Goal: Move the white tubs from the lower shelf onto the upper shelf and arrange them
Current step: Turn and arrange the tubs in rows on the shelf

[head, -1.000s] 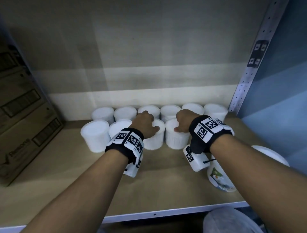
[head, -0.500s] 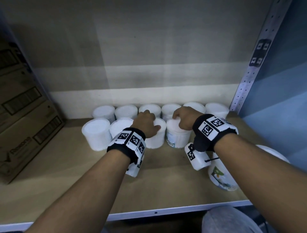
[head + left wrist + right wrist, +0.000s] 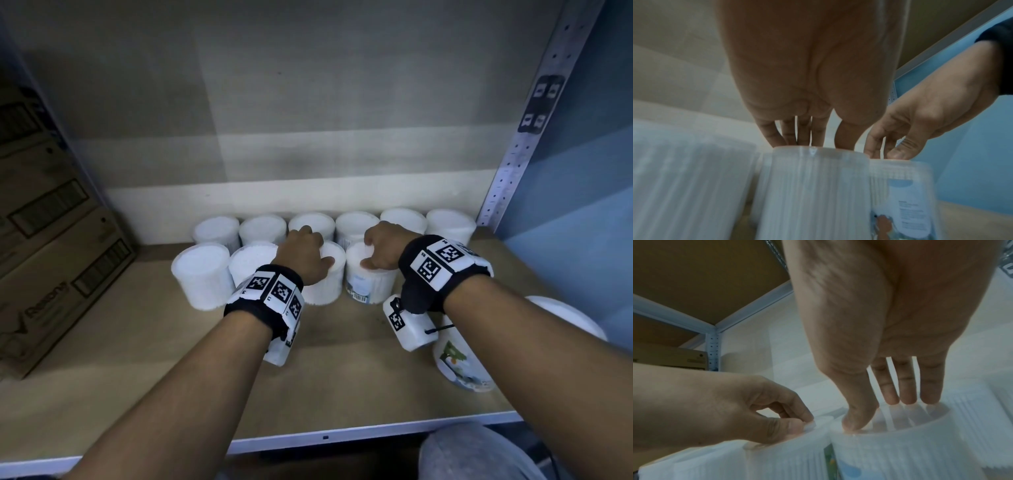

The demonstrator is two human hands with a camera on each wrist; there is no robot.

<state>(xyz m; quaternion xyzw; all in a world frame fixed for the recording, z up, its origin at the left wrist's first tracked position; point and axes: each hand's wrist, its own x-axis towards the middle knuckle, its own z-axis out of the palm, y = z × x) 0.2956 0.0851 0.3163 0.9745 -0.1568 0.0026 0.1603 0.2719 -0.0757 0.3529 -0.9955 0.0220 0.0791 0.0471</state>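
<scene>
White tubs stand in two rows on the wooden shelf [image 3: 137, 359]: a back row [image 3: 263, 228] against the wall and a shorter front row [image 3: 202, 274]. My left hand [image 3: 308, 255] grips the top of one front-row tub [image 3: 327, 286], fingers curled over the lid and thumb on its right edge. My right hand [image 3: 378, 251] grips the lid of the neighbouring tub [image 3: 368, 286], whose printed label faces me. In the right wrist view my thumb [image 3: 855, 418] presses the near rim of that tub [image 3: 900, 451]. The two held tubs touch side by side.
Stacked cardboard boxes [image 3: 51, 240] fill the shelf's left end. A labelled tub [image 3: 459, 363] lies on its side at the front right, beside a white round lid [image 3: 565, 318]. A perforated metal upright [image 3: 513, 147] bounds the right side. The shelf's front edge [image 3: 325, 437] runs below my arms.
My right hand has turned its tub on the spot, so the printed label now faces me. My left hand has stayed on its tub.
</scene>
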